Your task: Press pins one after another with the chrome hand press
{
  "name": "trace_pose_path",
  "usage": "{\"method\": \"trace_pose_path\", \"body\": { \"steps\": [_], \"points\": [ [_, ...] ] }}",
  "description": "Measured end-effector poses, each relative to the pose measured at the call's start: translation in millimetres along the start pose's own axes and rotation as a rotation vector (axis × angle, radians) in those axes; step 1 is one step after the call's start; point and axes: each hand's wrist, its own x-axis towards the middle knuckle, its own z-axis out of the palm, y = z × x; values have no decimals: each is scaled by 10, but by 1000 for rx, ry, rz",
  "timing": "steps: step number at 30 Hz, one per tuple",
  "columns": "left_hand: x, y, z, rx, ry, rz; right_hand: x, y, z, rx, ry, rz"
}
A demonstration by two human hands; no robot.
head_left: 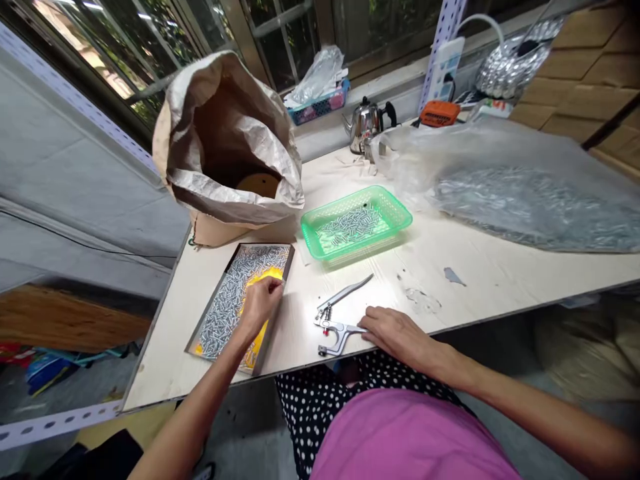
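Note:
My left hand is over a shallow tray full of small silvery metal pins, on a yellow bottom that shows in places. Its thumb and fingers are pinched together; whatever they hold is too small to make out. On the table, hand pliers with a C-shaped jaw lie with their two handles spread wide. My right hand has its fingers closed at the end of the nearer handle. Beyond the pliers stands a green plastic basket with more of the pins inside.
A large open paper sack stands behind the tray. At the right, a clear plastic bag holds many metal pieces. A steel kettle, an orange item and a power strip are along the back. The table's front edge is near my body.

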Motion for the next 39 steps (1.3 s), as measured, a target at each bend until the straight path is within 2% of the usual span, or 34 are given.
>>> {"method": "trace_pose_path", "body": {
  "steps": [2,4,7,11,18,27,34,39],
  "points": [
    [-243,162,77,-342,-158,-27,-8,11,24,3,25,-17],
    [-459,288,202,-524,-315,-85,-12,16,46,7,46,-22],
    [-641,363,391,-561,-454,-155,-14,9,62,-21,48,0],
    [-675,333,496,-586,-596,-192,-20,-22,50,-54,42,14],
    [-666,317,529,-508,-640,-177,-22,-43,28,-59,39,25],
    [-580,369,489,-294,-606,-141,-20,-38,53,-56,49,29],
    [-596,336,471,-441,-774,-121,-38,-14,103,-58,87,12],
    [-591,342,467,-420,-788,-188,-30,-30,89,-71,67,19]
  ]
}}
